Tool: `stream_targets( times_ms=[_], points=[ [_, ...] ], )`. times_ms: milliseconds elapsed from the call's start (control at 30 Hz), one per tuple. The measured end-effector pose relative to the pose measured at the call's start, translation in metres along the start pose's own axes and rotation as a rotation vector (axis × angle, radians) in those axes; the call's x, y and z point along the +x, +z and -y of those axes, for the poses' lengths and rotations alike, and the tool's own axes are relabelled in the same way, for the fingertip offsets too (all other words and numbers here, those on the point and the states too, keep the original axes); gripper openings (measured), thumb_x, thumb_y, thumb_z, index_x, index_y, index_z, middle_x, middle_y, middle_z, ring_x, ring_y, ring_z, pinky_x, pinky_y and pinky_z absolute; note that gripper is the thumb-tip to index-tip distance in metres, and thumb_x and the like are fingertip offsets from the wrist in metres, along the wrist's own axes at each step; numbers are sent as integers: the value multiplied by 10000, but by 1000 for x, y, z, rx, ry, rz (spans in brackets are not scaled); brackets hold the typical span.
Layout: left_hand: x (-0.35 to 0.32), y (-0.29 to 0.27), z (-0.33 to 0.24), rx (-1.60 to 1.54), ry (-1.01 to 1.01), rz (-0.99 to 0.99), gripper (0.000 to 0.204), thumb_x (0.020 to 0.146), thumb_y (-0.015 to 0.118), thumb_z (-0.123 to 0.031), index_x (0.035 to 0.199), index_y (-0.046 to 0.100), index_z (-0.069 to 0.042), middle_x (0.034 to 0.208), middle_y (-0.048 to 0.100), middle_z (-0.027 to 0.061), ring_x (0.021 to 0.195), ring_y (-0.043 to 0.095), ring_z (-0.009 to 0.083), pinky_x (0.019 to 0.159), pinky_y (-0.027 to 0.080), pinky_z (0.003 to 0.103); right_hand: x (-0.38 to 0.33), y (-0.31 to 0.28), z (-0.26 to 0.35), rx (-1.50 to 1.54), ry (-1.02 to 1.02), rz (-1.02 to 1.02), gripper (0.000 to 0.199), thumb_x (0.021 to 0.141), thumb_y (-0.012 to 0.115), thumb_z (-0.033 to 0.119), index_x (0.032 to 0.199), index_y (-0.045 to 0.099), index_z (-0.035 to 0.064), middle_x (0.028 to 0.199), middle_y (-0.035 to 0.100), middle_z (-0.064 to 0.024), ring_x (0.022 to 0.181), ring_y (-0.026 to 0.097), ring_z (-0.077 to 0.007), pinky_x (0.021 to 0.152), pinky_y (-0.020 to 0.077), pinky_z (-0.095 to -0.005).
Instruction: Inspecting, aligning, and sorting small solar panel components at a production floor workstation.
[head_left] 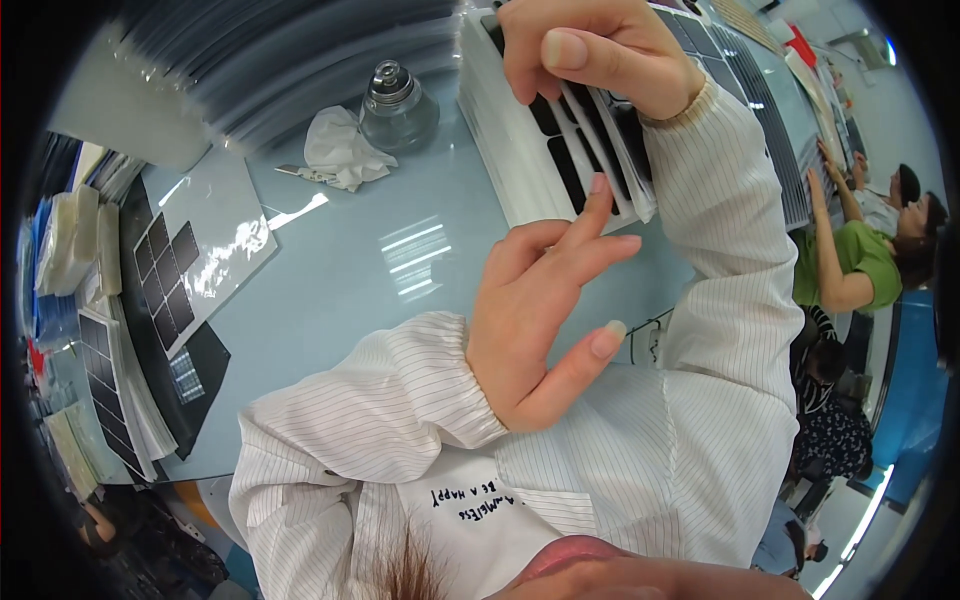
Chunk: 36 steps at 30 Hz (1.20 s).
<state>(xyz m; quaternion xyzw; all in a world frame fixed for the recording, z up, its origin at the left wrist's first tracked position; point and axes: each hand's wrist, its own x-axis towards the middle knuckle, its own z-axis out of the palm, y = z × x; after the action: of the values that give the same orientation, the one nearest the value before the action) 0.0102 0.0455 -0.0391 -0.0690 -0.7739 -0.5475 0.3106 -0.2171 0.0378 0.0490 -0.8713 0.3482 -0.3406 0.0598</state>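
Note:
A thick stack of white sheets with black rounded panels (568,172) lies at the upper middle of the table. My left hand (535,325) is at the near edge of that stack, fingers spread and thumb held apart. One of its fingertips overlaps a black panel; whether it touches, I cannot tell. Over the far part of the stack is my right hand (610,55), its fingers curled down and the thumb bent beside them. What those fingers hold, if anything, is hidden. Both arms wear loose white striped sleeves.
Left of the stack stand a glass bottle with a metal top (395,110), crumpled white tissue (340,148) and a slim cutter (300,174). Sheets with dark square panels (165,280) lie at the left edge. More stacked sheets (740,65) and a person in green (860,265) are at right.

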Motion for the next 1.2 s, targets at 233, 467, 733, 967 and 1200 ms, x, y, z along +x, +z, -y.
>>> stream_targets(
  times_ms=[233, 467, 733, 967, 1200],
  points=[
    [3, -4, 2, 96, 80, 56, 494, 829, 535, -262, 1239, 520, 13, 1421, 400, 287, 975, 506, 316, 927, 381, 369, 5, -4, -18, -23, -245, 73, 509, 899, 532, 437, 706, 675, -12, 581, 583, -83, 561, 534, -205, 564, 384, -311],
    [-15, -12, 9, 295, 159, 86, 390, 848, 500, -238, 1149, 565, 1, 1393, 456, 258, 965, 503, 298, 895, 391, 351, 4, 3, -19, 264, -180, -36, 572, 898, 504, 492, 698, 677, -15, 534, 563, -61, 520, 506, -168, 534, 358, -288],
    [-9, -17, 7, 402, 79, 93, 407, 709, 611, -181, 1077, 596, -8, 1368, 486, 235, 943, 536, 312, 830, 420, 374, 3, 5, -17, 275, -121, -73, 582, 892, 501, 502, 688, 672, -15, 531, 563, -62, 506, 508, -166, 528, 359, -282],
    [-18, -12, 10, -36, -89, 114, 432, 846, 502, -230, 1191, 544, 27, 1460, 358, 277, 1035, 461, 298, 959, 361, 370, 2, 5, -19, 287, -130, -71, 576, 889, 505, 499, 679, 669, -12, 528, 556, -61, 506, 505, -167, 527, 357, -284],
    [-13, -11, 10, -60, -35, 148, 456, 904, 472, -308, 1237, 532, -4, 1485, 308, 281, 1057, 443, 296, 987, 327, 367, 3, 4, -15, 259, -103, -71, 571, 887, 507, 491, 679, 668, -16, 534, 561, -67, 515, 508, -169, 552, 363, -283]
  ],
)
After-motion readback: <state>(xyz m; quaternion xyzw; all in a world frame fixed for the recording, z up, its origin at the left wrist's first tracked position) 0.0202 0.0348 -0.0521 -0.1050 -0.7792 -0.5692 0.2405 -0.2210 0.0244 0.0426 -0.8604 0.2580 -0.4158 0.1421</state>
